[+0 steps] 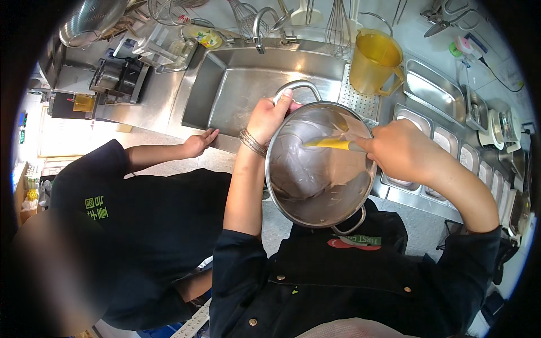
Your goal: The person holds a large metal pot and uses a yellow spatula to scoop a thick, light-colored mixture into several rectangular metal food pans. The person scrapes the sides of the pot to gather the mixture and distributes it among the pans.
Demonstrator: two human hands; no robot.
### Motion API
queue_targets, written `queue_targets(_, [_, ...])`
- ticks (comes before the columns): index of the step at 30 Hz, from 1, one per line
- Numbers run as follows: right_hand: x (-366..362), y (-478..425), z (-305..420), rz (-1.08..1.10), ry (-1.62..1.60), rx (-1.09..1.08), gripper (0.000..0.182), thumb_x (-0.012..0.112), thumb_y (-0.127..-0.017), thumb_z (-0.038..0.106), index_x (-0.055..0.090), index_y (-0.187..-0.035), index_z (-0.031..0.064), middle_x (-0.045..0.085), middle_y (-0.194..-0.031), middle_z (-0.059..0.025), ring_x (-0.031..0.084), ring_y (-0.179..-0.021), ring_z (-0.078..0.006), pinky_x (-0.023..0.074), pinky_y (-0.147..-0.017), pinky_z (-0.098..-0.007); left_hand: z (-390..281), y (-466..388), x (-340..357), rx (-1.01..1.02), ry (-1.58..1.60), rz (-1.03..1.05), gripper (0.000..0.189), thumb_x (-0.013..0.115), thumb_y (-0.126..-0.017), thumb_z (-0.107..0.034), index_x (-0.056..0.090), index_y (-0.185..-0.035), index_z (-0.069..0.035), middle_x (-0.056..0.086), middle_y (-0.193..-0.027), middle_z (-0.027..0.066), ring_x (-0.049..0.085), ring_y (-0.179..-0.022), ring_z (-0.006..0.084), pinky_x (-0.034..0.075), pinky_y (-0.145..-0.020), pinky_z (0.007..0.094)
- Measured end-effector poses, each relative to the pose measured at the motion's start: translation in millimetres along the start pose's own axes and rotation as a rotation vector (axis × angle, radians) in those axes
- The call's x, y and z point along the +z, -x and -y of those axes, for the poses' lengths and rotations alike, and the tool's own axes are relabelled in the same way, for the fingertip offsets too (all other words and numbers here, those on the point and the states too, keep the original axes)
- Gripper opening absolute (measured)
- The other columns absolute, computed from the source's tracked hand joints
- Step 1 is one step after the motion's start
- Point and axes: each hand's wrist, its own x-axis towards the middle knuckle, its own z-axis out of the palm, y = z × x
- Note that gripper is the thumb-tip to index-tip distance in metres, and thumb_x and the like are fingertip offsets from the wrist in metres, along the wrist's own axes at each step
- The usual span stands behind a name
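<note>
A deep stainless steel pot is tilted in front of my chest, its mouth turned up towards me. My left hand grips the loop handle on its far side, thumb on top. In my right hand is a spatula with a yellow blade and a grey handle. Its blade dips into a thick, glossy, greyish-lilac paste that clings to the pot's bottom and wall. The second loop handle points down towards my apron.
A steel sink with a faucet lies beyond the pot. A yellow pitcher stands on a perforated drainboard. Several steel food pans line the right counter. At left, a co-worker's hand rests by the sink's edge.
</note>
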Motion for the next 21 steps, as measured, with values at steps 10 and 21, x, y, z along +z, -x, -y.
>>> queue_targets(10, [29.5, -20.3, 21.0, -0.196, -0.005, 0.1, 0.037, 0.055, -0.07, 0.006, 0.054, -0.107, -0.0017, 0.058, -0.071, -0.0134, 0.061, -0.066, -0.0264, 0.0493, -0.057, -0.0354, -10.1, -8.8, 16.4, 0.051, -0.14, 0.02, 0.047, 0.051, -0.087, -0.039, 0.065, -0.078, 0.005, 0.063, -0.069, 0.0069, 0.055, -0.062, 0.0107, 0.045, -0.06, 0.0243])
queue_targets(21, [-9.3, 33.3, 2.3, -0.157, -0.018, 0.102, 0.03, 0.051, -0.078, 0.011, 0.058, -0.108, 0.0085, 0.057, -0.068, -0.01, 0.061, -0.064, -0.024, 0.0483, -0.056, -0.0352, -9.7, -16.3, 8.3, 0.052, -0.163, 0.085, 0.044, 0.05, -0.088, -0.039, 0.064, -0.079, 0.002, 0.063, -0.073, 0.0055, 0.055, -0.065, 0.0101, 0.046, -0.062, 0.0236])
